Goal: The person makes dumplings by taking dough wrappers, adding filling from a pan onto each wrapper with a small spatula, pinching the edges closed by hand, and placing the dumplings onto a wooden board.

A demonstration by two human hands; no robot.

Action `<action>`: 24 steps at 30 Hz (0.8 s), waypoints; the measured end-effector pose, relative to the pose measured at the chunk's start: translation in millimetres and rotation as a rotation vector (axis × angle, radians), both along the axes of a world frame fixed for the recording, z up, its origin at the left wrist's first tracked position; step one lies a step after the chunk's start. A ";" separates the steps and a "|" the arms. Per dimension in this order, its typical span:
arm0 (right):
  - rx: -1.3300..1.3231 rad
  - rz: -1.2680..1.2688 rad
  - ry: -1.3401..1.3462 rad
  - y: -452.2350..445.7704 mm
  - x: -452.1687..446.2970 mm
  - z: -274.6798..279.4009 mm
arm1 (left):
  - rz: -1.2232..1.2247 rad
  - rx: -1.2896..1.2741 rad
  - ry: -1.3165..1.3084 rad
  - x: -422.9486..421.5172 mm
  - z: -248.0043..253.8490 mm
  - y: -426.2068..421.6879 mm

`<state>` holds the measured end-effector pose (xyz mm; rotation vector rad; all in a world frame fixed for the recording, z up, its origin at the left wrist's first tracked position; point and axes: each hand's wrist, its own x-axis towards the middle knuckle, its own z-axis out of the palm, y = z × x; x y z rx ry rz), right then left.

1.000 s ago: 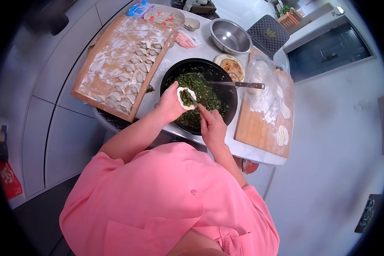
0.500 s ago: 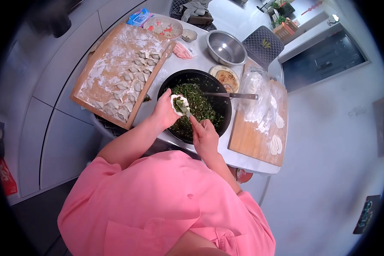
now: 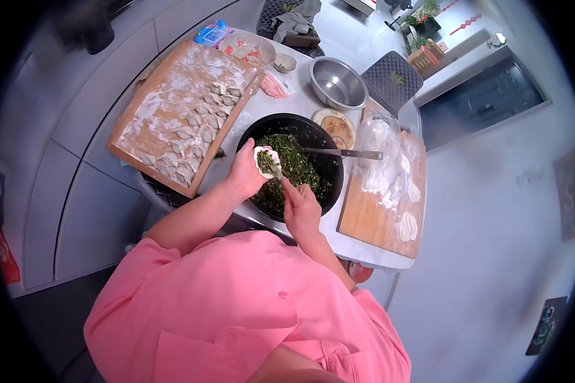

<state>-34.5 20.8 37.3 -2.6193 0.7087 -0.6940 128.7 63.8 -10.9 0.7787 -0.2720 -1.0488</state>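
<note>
My left hand (image 3: 244,173) cups a round white dumpling wrapper (image 3: 259,154), with chopped green filling (image 3: 267,161) on its middle. In my right hand (image 3: 303,209) is a slim utensil (image 3: 278,172), its tip touching the filling on the wrapper; its exact kind is hard to make out. Both hands are over the near left part of a large black pot (image 3: 329,135) of green filling (image 3: 300,167). A metal utensil with a dark handle (image 3: 363,154) rests across the pot's right rim.
To the left, a floured wooden board (image 3: 163,89) carries rows of folded dumplings (image 3: 206,133). Another board (image 3: 361,220) at right holds wrappers (image 3: 407,226) and a plastic bag (image 3: 380,150). Behind the pot are a steel bowl (image 3: 338,83) and a plate with a browned flatbread (image 3: 337,127).
The utensil's tip has shifted slightly on the wrapper, and the filling there looks more spread out. Both hands stay in nearly the same place; the whole view has tilted slightly.
</note>
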 end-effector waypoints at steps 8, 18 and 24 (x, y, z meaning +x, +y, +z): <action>-0.053 0.038 0.007 -4.4 6.2 17.0 | -0.002 -0.013 -0.023 -2.6 -12.5 -2.7; -0.050 0.033 0.029 -1.3 6.5 4.7 | 0.039 -0.024 0.054 -3.4 2.1 2.7; -0.026 0.030 -0.009 -0.9 3.7 9.0 | 0.039 -0.008 0.056 -0.4 6.4 4.8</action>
